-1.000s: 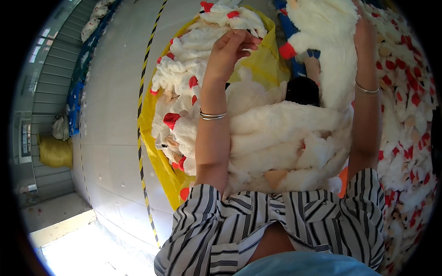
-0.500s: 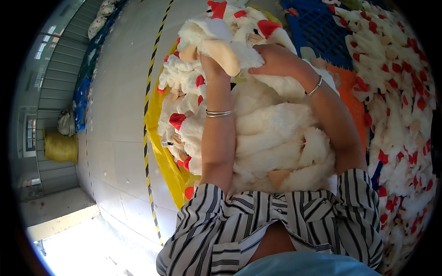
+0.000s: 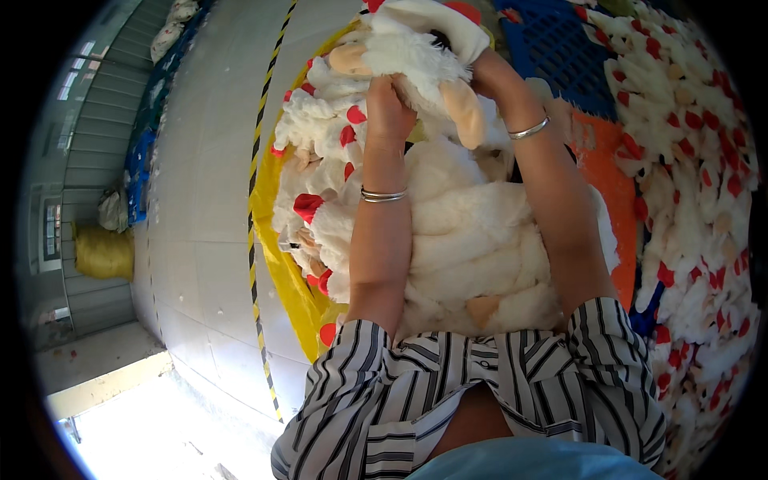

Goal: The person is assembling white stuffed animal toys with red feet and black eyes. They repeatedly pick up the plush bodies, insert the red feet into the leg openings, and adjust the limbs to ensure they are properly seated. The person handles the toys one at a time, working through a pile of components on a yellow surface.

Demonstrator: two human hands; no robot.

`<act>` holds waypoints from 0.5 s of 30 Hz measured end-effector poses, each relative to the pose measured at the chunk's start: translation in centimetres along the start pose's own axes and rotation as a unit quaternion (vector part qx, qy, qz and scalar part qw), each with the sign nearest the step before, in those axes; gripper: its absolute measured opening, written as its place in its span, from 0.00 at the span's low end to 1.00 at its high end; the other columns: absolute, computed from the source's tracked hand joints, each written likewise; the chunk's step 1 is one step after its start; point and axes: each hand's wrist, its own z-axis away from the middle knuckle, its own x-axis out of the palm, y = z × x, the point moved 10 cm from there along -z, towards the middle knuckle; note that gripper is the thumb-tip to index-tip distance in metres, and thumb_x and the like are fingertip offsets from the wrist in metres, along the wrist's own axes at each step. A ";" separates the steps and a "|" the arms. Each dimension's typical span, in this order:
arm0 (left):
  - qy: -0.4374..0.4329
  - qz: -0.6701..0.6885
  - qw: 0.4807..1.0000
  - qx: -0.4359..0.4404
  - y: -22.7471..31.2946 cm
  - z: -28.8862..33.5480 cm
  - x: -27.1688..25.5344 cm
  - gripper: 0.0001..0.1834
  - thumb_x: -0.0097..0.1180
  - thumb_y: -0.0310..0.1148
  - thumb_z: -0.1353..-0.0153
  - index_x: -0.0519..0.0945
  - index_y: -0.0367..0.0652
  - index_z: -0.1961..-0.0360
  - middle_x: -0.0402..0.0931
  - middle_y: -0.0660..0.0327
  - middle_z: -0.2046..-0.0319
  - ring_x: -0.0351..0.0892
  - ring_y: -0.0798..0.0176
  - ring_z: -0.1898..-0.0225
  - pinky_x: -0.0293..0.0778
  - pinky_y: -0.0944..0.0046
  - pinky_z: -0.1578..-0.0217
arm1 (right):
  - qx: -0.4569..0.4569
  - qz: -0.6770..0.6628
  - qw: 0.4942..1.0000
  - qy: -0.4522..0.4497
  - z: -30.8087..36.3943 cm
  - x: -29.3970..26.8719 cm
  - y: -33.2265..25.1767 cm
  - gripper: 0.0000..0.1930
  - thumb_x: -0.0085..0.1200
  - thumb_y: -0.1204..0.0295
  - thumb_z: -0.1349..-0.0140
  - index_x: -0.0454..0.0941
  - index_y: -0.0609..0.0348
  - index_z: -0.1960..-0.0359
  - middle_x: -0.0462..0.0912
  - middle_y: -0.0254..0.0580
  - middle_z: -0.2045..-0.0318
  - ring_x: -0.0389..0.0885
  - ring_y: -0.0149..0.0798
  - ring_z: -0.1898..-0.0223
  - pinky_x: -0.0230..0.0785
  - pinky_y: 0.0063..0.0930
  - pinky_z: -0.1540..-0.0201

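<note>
A white plush toy cover (image 3: 424,68), with peach-coloured flaps and a red part at its top, is held up at the far end of the pile. My left hand (image 3: 390,108) is closed on its lower edge, fingers curled into the fur. At its right side, my right hand (image 3: 492,76) grips the cover's white edge, its fingertips partly hidden behind the fabric. Beneath my arms lies a stack of limp white plush covers (image 3: 472,232). More covers with red tips (image 3: 308,208) are heaped to the left of my left forearm.
A yellow sheet (image 3: 276,256) lies under the heap's left side. Past it, black-and-yellow tape (image 3: 254,240) runs along the grey floor. On the right are an orange sheet (image 3: 608,184), a blue slatted pallet (image 3: 556,52) and a large spread of white-and-red plush pieces (image 3: 696,200).
The held cover has turned and shifted to the right, its flaps now farther apart. My right hand has moved up and right to its edge; my left hand has moved slightly right.
</note>
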 end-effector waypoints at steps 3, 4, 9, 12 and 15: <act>-0.043 0.060 0.997 -0.026 0.7 0.9 1.9 0.26 0.36 0.47 0.32 0.71 0.39 0.44 0.76 0.56 0.49 0.76 0.55 0.46 0.72 0.54 0.45 | -0.417 0.299 0.848 -0.134 4.3 4.5 -6.7 0.27 0.65 0.69 0.47 0.73 0.61 0.43 0.77 0.38 0.48 0.75 0.34 0.47 0.68 0.26 0.45; -0.210 0.178 0.959 -0.070 0.2 1.0 3.0 0.26 0.38 0.48 0.31 0.71 0.38 0.44 0.77 0.57 0.51 0.77 0.55 0.49 0.73 0.57 0.46 | -0.455 0.331 0.801 -0.206 5.5 4.9 -6.3 0.30 0.67 0.70 0.49 0.73 0.61 0.43 0.77 0.39 0.49 0.74 0.35 0.46 0.67 0.26 0.44; -0.099 -0.011 0.981 -0.169 -5.6 1.2 -0.2 0.17 0.49 0.40 0.31 0.75 0.38 0.50 0.78 0.61 0.57 0.79 0.63 0.54 0.76 0.63 0.52 | -0.118 0.162 0.956 -0.214 6.3 5.3 -1.6 0.20 0.55 0.60 0.35 0.77 0.62 0.48 0.81 0.38 0.55 0.77 0.30 0.53 0.68 0.22 0.49; -0.147 0.079 0.965 -0.200 -6.0 2.0 1.2 0.16 0.55 0.37 0.35 0.76 0.39 0.51 0.78 0.59 0.54 0.78 0.64 0.54 0.76 0.65 0.54 | 0.080 -0.038 0.978 -0.189 6.4 6.5 -1.3 0.18 0.55 0.60 0.34 0.80 0.64 0.53 0.83 0.39 0.59 0.79 0.29 0.57 0.70 0.21 0.52; -0.103 -0.035 0.974 -0.201 -5.7 1.9 2.5 0.22 0.57 0.44 0.36 0.76 0.39 0.48 0.78 0.63 0.55 0.77 0.69 0.55 0.74 0.68 0.54 | -0.006 -0.013 0.995 -0.096 4.0 2.7 -1.6 0.15 0.55 0.62 0.34 0.81 0.64 0.60 0.83 0.41 0.60 0.80 0.30 0.58 0.71 0.23 0.53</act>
